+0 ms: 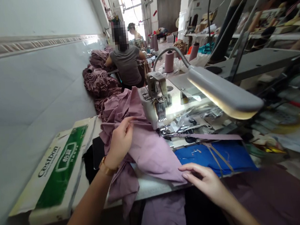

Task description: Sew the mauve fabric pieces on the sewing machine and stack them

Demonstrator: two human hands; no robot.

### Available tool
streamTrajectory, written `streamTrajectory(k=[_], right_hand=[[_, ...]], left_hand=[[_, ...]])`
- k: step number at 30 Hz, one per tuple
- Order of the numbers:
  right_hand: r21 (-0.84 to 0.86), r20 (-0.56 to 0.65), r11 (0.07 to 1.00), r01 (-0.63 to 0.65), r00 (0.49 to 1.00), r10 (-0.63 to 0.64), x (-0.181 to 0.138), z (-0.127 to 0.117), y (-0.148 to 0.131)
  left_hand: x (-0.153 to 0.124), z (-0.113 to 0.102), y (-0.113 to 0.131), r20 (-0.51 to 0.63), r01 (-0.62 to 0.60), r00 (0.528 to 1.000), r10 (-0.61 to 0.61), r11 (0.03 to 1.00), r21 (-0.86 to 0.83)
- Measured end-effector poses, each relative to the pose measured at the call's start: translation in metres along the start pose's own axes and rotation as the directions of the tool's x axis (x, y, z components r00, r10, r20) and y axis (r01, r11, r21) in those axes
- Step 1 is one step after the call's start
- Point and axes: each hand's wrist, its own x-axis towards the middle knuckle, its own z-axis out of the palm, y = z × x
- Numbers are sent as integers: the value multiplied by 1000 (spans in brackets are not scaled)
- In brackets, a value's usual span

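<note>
**Fingers (192,165) on pale mauve fabric (153,150) beside white metal sewing machine (175,98)**

At far left, white-and-green packaging lettered "Cestbon" (62,165) lies near a glossy white tiled wall (45,86). Just beside the packaging is a flat black object (98,153), partly covered by the fabric.

The left hand (122,137), wearing a gold-coloured wristband (107,166), rests on the fabric with its fingers bent; whether they grip it cannot be told. Beyond it stands a heap of gathered, darker mauve cloth (100,80), next to a seated person in a grey short-sleeved top (128,63), back to the camera.

The fabric lies on the white worktable (157,190), bunched into folds just left of the machine and smoother toward its near right corner. The right hand (207,182) has thumb and forefinger closed on that corner.

Farther right, a blue sheet (240,157) carries thin tan strips (217,159). Behind the sheet, a narrow mauve band (215,136) extends from metal fittings on the machine. A lit grey lamp (224,88) on a flexible neck hangs above.
</note>
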Motion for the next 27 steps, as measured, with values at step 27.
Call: streamTrajectory(k=[27], right_hand=[[-564, 72, 798, 214, 975, -211, 72, 10, -52]], left_hand=[[122, -53, -15, -81, -199, 975, 208, 974, 104]])
